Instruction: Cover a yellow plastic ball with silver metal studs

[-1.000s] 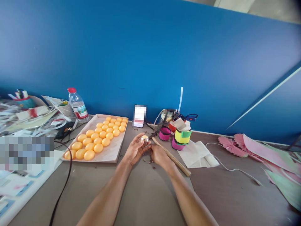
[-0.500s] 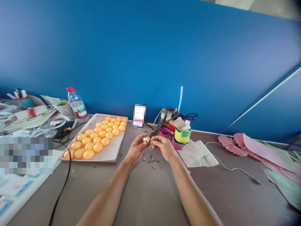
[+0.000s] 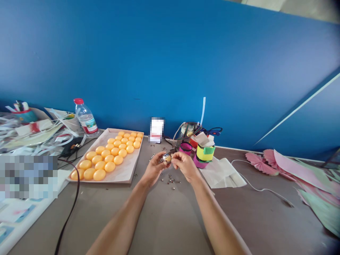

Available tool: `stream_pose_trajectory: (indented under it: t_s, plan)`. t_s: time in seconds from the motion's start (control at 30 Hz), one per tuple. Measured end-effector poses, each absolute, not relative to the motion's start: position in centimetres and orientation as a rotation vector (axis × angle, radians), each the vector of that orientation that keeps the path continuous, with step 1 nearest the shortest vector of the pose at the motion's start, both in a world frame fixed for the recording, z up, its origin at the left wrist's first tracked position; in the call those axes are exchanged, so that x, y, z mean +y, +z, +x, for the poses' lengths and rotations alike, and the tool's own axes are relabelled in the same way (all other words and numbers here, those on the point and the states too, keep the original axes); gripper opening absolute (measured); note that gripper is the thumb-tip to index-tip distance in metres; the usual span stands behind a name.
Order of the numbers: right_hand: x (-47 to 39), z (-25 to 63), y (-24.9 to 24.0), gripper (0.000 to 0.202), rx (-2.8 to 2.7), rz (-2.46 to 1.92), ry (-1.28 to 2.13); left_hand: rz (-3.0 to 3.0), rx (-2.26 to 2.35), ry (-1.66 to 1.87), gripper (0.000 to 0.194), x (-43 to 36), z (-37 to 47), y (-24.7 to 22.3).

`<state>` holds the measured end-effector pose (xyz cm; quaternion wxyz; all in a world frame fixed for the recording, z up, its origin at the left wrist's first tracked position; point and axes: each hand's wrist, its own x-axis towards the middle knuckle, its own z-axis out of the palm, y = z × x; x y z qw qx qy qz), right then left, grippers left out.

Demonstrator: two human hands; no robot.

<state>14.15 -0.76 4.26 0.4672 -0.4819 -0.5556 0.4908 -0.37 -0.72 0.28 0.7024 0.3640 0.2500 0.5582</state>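
Partly silvery, yellowish ball [image 3: 166, 158].

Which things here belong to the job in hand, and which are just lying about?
Likely in the job:
silver-studded ball, held in the left hand, with the right hand at it
small shiny pieces on the desk
orange balls in the tray

Apparently just lying about:
red-capped bottle
pink paper
pen cup
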Motion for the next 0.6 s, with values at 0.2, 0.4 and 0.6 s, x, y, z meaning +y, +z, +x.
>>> stream_pose_trajectory:
  t_s: [0.2,0.4,0.6]
  plan:
    - [-0.7,13.8,3.8,0.007,-1.462,-1.193,1.166,0.828,0.596,1.259,0.046,-0.7,-0.3,0.3]
    - [-0.8,13.0,3.6,0.009,-1.541,-1.212,0.940,0.887,0.659,1.283,0.048,-0.4,-0.2,-0.3]
    - [-0.7,12.7,3.1,0.009,-1.424,-1.230,1.072,0.964,0.746,1.311,0.049,-0.3,-0.1,-0.6]
